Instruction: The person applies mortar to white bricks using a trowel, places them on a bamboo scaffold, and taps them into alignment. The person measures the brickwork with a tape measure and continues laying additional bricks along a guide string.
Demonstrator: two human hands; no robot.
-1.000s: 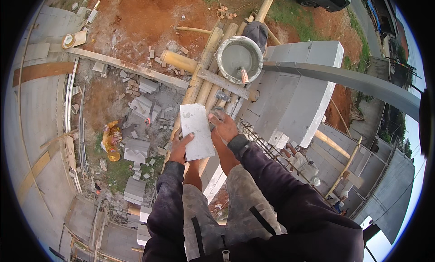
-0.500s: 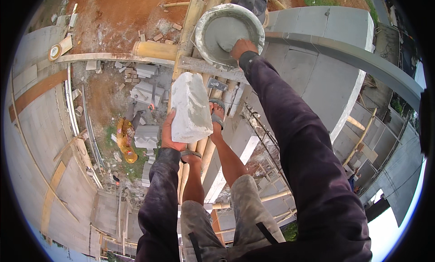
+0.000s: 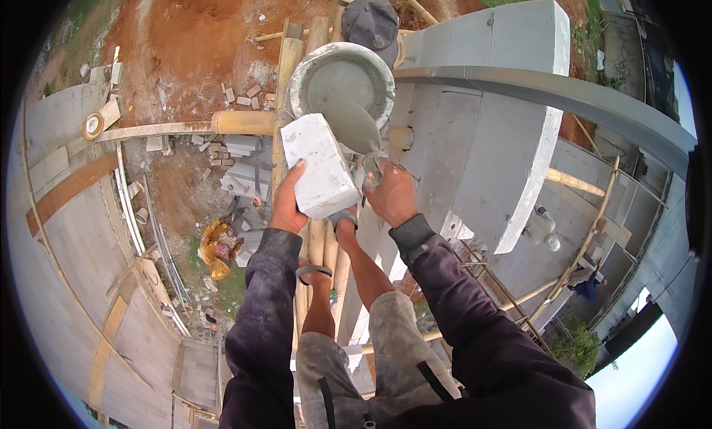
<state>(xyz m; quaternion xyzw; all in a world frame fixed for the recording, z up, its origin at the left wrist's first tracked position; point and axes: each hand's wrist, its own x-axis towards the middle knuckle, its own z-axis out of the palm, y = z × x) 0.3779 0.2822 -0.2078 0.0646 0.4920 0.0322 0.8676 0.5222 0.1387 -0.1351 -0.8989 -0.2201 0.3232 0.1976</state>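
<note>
My left hand (image 3: 289,199) grips a white lightweight block (image 3: 317,162), tilted in front of me over the bamboo planking. In my right hand (image 3: 389,195) is a metal trowel (image 3: 354,129) heaped with grey mortar, held against the block's right side. Just beyond them sits a round bucket (image 3: 299,73) of wet grey mortar. A dark grey cap (image 3: 368,21) lies behind the bucket. My sandalled feet stand below on the bamboo poles (image 3: 317,247).
A long grey beam (image 3: 534,88) crosses to the right above large pale block walls (image 3: 460,154). Below left are stacked blocks, rubble and a person in yellow (image 3: 220,247). Other people are low on the right, among bamboo scaffolding (image 3: 578,184).
My right hand first went from the block into the bucket, then came back toward me with mortar on the trowel. The block stayed in my left hand and tilted.
</note>
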